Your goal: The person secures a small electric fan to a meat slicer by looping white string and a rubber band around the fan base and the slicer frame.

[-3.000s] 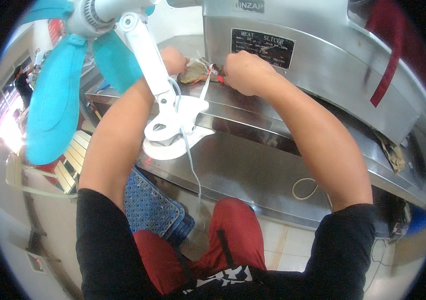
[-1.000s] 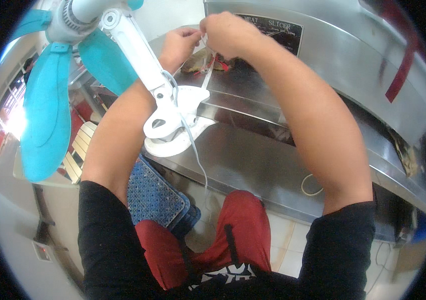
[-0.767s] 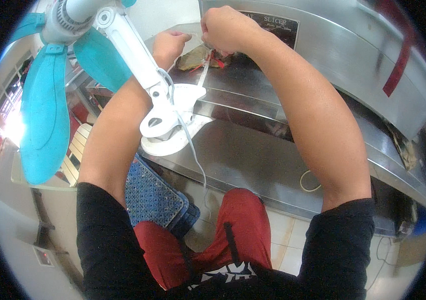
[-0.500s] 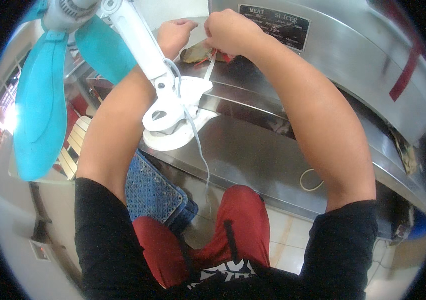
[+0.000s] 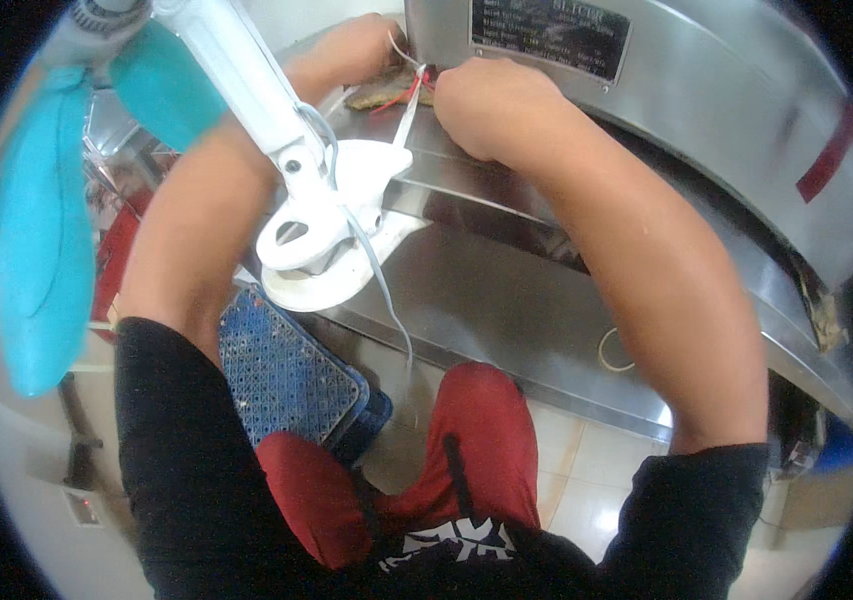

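At the far side of the metal counter, my left hand (image 5: pixel 371 48) has its fingers curled in, touching one end of a thin white strip (image 5: pixel 406 122). The strip runs through a knot-like spot beside the steel machine and hangs down toward me. Right of that spot is my right hand (image 5: pixel 491 105), closed, its fingertips hidden behind the hand. Between the hands lie red strands (image 5: pixel 391 103) and a dirty, brownish flat piece (image 5: pixel 361 97). Nearer to me, a white fan stand (image 5: pixel 311 268) with a round foot leans up across my left forearm.
Teal fan blades (image 5: pixel 36 240) spread at the left, joined to the stand. A grey cord (image 5: pixel 378 265) dangles from it. The steel machine (image 5: pixel 746 120) with a dark plate fills the upper right. Below the counter sits a blue plastic crate (image 5: pixel 286 370) on the tiled floor.
My hands have drawn apart: the left up, the right to the right and down. The white strip now shows between them. The fan and its stand have shifted left in view.
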Demonstrator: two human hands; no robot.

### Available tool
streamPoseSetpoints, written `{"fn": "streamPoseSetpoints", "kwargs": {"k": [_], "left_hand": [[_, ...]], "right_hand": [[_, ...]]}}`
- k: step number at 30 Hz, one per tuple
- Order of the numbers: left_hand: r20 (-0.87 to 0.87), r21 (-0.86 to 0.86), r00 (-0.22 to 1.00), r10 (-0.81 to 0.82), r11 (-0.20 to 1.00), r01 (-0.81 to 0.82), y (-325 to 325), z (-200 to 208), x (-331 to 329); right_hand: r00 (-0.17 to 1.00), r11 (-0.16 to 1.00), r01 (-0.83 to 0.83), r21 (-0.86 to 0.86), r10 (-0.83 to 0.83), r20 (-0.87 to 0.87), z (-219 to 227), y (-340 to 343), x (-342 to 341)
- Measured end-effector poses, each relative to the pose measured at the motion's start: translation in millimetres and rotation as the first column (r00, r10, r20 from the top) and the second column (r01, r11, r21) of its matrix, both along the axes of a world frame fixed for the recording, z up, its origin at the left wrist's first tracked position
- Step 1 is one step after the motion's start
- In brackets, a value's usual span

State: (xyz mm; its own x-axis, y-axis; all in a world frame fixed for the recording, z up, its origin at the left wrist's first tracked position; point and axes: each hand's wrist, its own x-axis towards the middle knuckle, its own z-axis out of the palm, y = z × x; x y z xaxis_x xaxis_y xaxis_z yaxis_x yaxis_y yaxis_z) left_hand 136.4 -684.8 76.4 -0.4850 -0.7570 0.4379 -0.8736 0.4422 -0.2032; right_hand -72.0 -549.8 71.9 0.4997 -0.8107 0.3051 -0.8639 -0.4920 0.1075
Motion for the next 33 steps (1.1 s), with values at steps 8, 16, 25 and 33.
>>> {"fn": "streamPoseSetpoints", "kwargs": {"k": [8, 16, 25, 33], "left_hand": [[-0.087, 0.310, 0.995, -0.040, 0.949, 0.065, 7, 5, -1], [-0.554, 0.603, 0.798, 0.236, 0.775, 0.190, 14, 5, -16], [-0.496, 0.537, 0.865, 0.073, 0.809, 0.239, -12, -7, 0], [-0.152, 0.084, 0.988, 0.033, 0.996, -0.021, 75, 18, 27]], "right_hand": [[0.964, 0.992, 0.126, -0.003, -0.123, -0.237, 8, -5, 9], [0.989, 0.997, 0.077, -0.028, -0.080, -0.128, -3, -25, 5], [0.999, 0.991, 0.036, -0.128, -0.036, 0.004, -10, -26, 16], [0.998, 0.999, 0.013, -0.048, -0.016, -0.059, 9, -4, 13]]}}
